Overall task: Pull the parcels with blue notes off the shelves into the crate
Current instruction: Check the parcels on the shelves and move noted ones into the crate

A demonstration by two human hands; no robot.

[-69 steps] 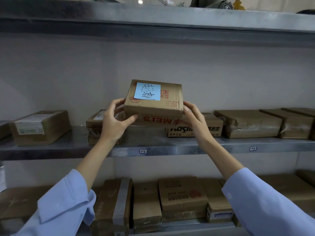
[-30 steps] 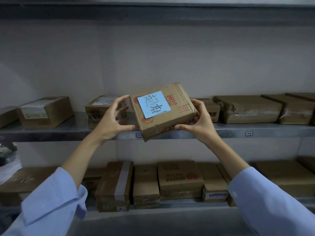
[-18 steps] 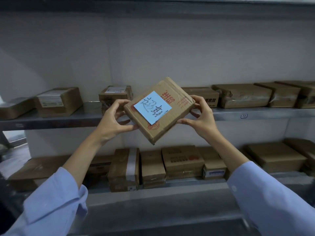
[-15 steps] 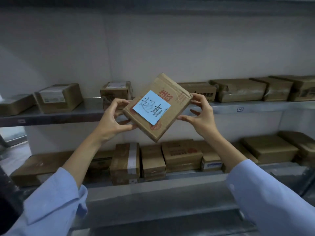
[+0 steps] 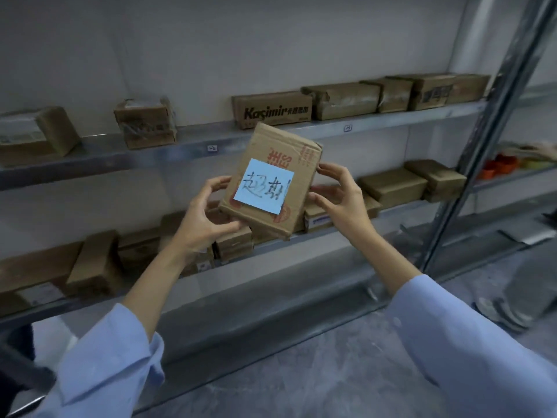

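Parcel (image 5: pixel 272 179) with blue note (image 5: pixel 264 186), gripped by left hand (image 5: pixel 202 221) and right hand (image 5: pixel 340 200), off the shelves (image 5: pixel 193 149).

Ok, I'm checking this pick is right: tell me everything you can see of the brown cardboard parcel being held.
The flat brown cardboard parcel is rectangular, dented at its corners, with red print on its face. A square light blue note with dark handwriting is stuck near the middle. The parcel is clear of the grey metal shelves, in the air, tilted, face toward the camera. The left hand grips its lower left side; the right hand holds its right edge.
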